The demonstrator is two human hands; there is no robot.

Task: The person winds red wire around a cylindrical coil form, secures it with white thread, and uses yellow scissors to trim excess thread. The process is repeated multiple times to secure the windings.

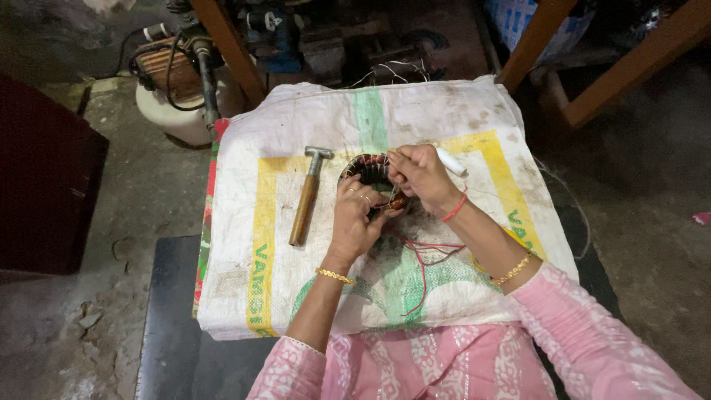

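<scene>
A round motor stator (368, 171) with copper windings lies on a white woven sack (459, 111) printed in yellow and green. My left hand (354, 218) grips its near rim, with rings on the fingers. My right hand (419, 176) pinches a thin thread or wire at the stator's right side and holds a white stick-like piece (450, 161) that pokes out past the knuckles. Red lead wires (424, 261) trail from the stator toward me across the sack.
A wooden-handled hammer (305, 198) lies on the sack left of the stator. The sack covers a dark low table (169, 311). Behind it stand wooden frame legs (231, 46), a motor with black cables (172, 70) and other machine parts. A dark red box (41, 185) stands at the left.
</scene>
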